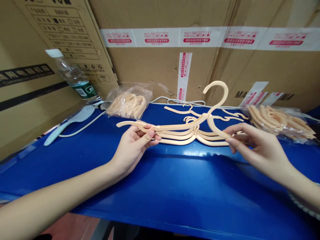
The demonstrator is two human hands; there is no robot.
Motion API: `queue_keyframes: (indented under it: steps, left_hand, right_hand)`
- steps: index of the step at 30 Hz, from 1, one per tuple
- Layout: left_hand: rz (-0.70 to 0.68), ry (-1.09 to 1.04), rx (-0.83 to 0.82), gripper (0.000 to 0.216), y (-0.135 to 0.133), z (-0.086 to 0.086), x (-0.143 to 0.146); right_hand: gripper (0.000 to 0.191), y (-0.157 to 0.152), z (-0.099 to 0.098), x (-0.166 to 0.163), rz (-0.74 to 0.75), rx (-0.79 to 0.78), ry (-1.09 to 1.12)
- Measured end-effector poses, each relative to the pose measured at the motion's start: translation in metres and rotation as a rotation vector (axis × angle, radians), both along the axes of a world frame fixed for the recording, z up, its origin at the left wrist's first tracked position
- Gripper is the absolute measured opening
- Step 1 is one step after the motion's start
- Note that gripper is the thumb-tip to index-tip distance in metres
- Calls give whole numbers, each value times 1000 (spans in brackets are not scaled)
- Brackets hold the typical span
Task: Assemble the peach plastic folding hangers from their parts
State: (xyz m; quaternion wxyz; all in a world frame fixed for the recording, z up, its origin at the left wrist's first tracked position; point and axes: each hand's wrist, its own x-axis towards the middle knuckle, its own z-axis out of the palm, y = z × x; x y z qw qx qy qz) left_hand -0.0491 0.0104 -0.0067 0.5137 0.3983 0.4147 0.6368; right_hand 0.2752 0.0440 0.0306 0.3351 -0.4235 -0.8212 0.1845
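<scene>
A peach-coloured plastic clothes hanger (185, 126) is held up off the table between both hands, its hook at the top. My left hand (133, 145) pinches its left arm, whose tip sticks out past the fingers. On the other side, my right hand (255, 146) closes thumb and fingers on the right arm; that end is hidden behind the hand. Just behind and below lies a stack of similar hangers (176, 141), partly covered by the held one. Farther back rest more loose hanger pieces (178, 110).
A clear bag of hanger parts (130, 103) lies back left, another bag (280, 121) back right. A water bottle (75, 78) and pale blue hairbrush (68, 121) are at the left. White cable (185, 101) runs along the back of the blue table (165, 186), before cardboard boxes (147, 66).
</scene>
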Motion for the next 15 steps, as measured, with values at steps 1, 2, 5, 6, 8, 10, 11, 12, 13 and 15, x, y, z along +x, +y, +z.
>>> queue_keyframes:
  steps: [1, 2, 5, 6, 8, 10, 11, 12, 13, 15]
  left_hand:
    - [-35, 58, -1, 30, -3, 1, 1]
    - [-94, 156, 6, 22, -7, 1, 2]
    - [-360, 658, 233, 13, -24, 1, 7]
    - [-446, 842, 421, 14, -30, -1, 9]
    - [-565, 1169, 804, 23, -41, -4, 11]
    - [-610, 1392, 982, 34, -47, -7, 11]
    - [-610, 1462, 990, 37, -47, -9, 11]
    - [-602, 1503, 969, 40, -47, -9, 10]
    - [-587, 1525, 938, 40, -45, -10, 10]
    - [-550, 1547, 892, 39, -41, -10, 8]
  right_hand:
    - [18, 1, 1, 1, -10, -31, 38]
    - [19, 2, 2, 2, -17, -53, 73]
    - [24, 5, 6, 4, 0, -103, 128]
    - [26, 5, 7, 6, 21, -129, 118]
    - [28, 5, 7, 8, 78, -196, 48]
    - [24, 5, 6, 10, 122, -257, -45]
    - [23, 5, 5, 11, 136, -280, -89]
    - [21, 6, 4, 11, 149, -296, -126]
    - [20, 7, 3, 12, 163, -307, -159]
    - [20, 10, 1, 13, 210, -307, -230]
